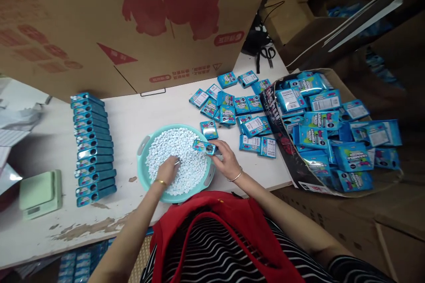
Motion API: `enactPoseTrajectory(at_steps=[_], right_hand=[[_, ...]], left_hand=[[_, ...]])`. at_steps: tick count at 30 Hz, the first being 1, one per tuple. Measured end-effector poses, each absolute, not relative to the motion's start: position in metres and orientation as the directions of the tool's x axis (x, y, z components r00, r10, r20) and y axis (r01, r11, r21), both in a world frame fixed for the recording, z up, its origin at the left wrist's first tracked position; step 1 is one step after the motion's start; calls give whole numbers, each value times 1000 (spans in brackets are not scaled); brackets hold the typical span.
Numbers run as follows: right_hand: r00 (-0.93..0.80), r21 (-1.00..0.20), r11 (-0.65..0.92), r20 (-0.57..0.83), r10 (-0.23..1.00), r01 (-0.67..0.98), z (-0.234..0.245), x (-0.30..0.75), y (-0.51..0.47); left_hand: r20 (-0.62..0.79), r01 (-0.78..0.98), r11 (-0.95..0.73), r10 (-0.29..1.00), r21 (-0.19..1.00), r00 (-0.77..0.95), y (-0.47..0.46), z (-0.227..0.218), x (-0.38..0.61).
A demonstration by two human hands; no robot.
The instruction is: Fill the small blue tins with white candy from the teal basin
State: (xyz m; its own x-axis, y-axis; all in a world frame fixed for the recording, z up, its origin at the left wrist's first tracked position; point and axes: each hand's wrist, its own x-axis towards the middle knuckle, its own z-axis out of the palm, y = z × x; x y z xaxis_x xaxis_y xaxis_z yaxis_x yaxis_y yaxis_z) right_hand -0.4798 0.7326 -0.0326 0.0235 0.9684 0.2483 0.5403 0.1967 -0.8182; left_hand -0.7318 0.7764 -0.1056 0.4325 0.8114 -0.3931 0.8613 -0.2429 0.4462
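My left hand is dug into a heap of small white tablets in a round teal basin, fingers curled down among them. My right hand holds a small blue box sideways over the basin's right rim. Each wrist wears a thin bangle.
A neat row of several blue boxes stands on edge at the left. Loose blue boxes lie scattered right of the basin. A carton full of them sits at the right. A green scale rests at the left edge. A big cardboard box stands behind, with scissors beyond it.
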Motion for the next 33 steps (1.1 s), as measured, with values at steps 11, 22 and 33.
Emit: enactPoseTrajectory(at_steps=[11, 22, 33], right_hand=[[110, -845, 105, 190, 976, 524, -30, -472, 727], [-176, -718, 362, 323, 930, 595, -37, -508, 731], [-176, -762, 345, 298, 938, 549, -44, -513, 728]], left_hand=[[-214, 674, -250, 824, 695, 526, 776, -64, -745], [-291, 740, -574, 684, 351, 669, 789, 72, -741], [-308, 744, -668, 708, 0, 636, 777, 117, -707]])
